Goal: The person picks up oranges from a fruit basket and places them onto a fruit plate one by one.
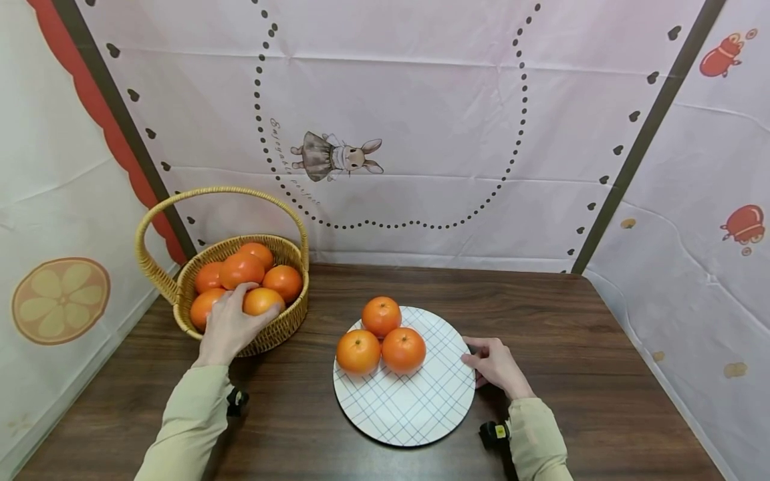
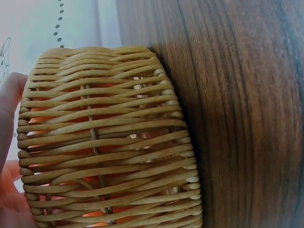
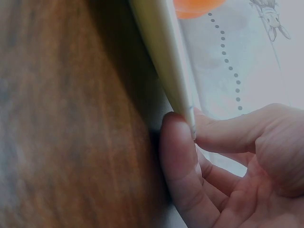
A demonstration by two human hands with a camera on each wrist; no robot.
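My left hand (image 1: 231, 325) reaches over the front rim of a wicker basket (image 1: 283, 332), thumb and fingers around an orange (image 1: 263, 301) at the top of the pile. In the left wrist view the basket's woven side (image 2: 109, 142) hides most of the fruit, and only part of the hand (image 2: 10, 142) shows at the left edge. A round white plate with blue check lines (image 1: 415, 407) bears three oranges (image 1: 404, 351) towards its far left. At the plate's right edge, my right hand (image 1: 496, 366) pinches the rim between thumb and fingers, as the right wrist view confirms.
Several more oranges (image 1: 242, 269) fill the basket, whose tall arched handle (image 1: 225, 190) rises behind my left hand. Everything stands on a dark wooden table (image 1: 541, 300). Printed white cloth (image 1: 421, 133) hangs behind and along both sides.
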